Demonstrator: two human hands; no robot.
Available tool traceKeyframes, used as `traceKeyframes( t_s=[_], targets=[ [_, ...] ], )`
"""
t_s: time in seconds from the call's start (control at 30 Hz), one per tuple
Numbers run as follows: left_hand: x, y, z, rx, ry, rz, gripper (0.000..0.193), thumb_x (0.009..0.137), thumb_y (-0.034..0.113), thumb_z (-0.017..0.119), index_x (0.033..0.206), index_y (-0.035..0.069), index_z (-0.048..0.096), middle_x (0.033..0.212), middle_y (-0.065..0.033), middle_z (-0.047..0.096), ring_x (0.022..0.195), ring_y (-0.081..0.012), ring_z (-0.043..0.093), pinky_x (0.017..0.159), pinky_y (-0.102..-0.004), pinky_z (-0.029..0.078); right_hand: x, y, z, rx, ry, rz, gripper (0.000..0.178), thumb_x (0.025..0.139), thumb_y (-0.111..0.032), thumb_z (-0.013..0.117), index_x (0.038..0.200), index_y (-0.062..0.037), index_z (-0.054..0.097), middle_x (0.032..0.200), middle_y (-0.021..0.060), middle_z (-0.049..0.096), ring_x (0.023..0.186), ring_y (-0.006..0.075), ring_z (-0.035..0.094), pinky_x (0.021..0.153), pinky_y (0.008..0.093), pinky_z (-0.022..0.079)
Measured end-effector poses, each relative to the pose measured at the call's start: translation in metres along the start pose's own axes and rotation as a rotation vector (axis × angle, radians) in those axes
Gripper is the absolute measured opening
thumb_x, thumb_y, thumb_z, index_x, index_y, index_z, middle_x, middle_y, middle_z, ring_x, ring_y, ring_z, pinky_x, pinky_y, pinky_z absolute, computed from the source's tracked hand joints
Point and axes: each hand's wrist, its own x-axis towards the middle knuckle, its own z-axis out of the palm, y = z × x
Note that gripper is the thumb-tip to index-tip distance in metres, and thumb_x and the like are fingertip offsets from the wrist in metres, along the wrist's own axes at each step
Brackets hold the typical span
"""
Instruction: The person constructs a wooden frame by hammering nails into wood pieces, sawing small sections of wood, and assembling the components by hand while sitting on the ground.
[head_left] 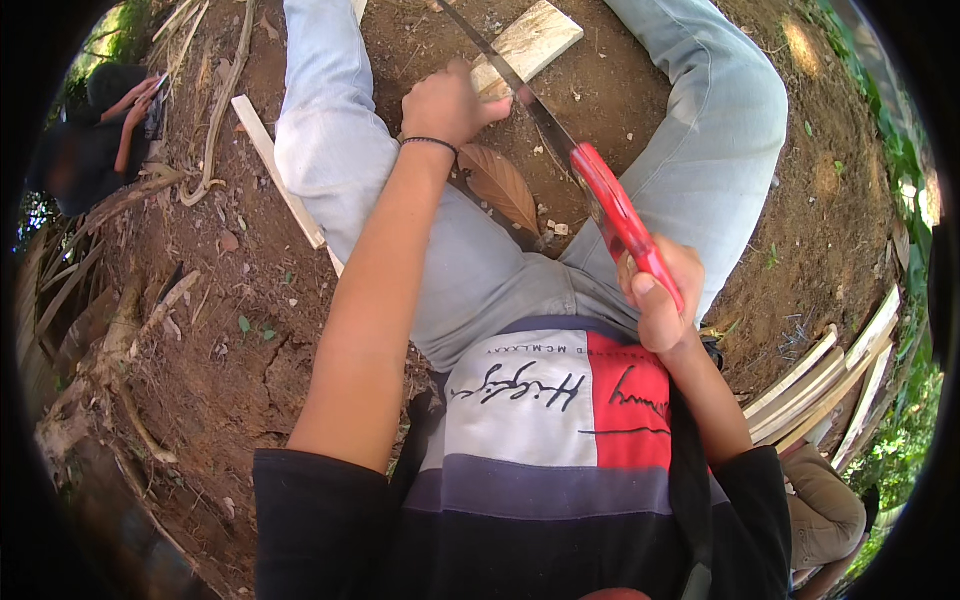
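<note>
A: Any writing in the head view?

B: Yeah, the person's shirt (520, 400) had big dark looping script across white and red panels, upside down from up there, plus a row of small lettering near the hem.

A: What about the hands?

B: Right hand (668, 290) was wrapped around the red handle of a saw (590, 170). Left hand (445, 108) was at the near end of a pale board (535, 45), thumb stuck out. Most of its fingers were hidden, so I couldn't tell if it gripped or just pressed.

A: And where was the board?

B: Between the legs of the faded jeans (700, 130), over bare dirt (250, 330). The blade crossed in front of it, couldn't tell if they touched. A brown leaf (500, 188) lay near the left wrist.

A: Other stuff?

B: Long wood strip (278, 175) beside the left knee, more strips (825, 385) piled off right, somebody in dark clothes (90, 150) far left.
</note>
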Motion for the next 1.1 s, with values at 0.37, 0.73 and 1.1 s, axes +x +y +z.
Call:
traceKeyframes(
  t_s=[0.37,0.73,1.1],
  targets=[
    [-0.002,0.002,-0.009,-0.020,-0.067,-0.026,0.068,0.069,0.060,0.075,0.102,0.003,0.061,0.092,-0.0191,0.071,0.088,-0.0347,0.070,0.078,-0.0444,0.055,0.019,-0.056,-0.023,-0.037,0.132,-0.231,0.052,0.090,-0.049,0.056,0.069,-0.0009,0.050,0.057,0.0058,0.050,0.051,0.0148,0.048,0.051,0.0299,0.039],
    [0.022,-0.028,0.024,-1.190,0.238,-0.613,0.053,0.090,0.046,0.049,0.101,-0.002,0.068,0.104,-0.0190,0.070,0.095,-0.0314,0.065,0.088,-0.0399,0.047,0.036,-0.031,-0.014,0.037,0.198,-0.195,0.044,0.089,-0.042,0.059,0.073,-0.0016,0.052,0.058,0.0032,0.050,0.050,0.0117,0.045,0.049,0.0267,0.034],
    [0.022,0.021,-0.024,-0.662,0.201,-0.667,0.068,0.096,0.059,0.030,0.088,0.005,0.070,0.091,-0.0169,0.071,0.095,-0.0387,0.065,0.084,-0.0466,0.048,0.052,0.000,0.015,-0.247,-0.021,-0.299,0.018,0.075,-0.013,0.064,0.069,-0.0022,0.050,0.058,0.0104,0.042,0.047,0.0291,0.045,0.046,0.0380,0.038]
  ],
)
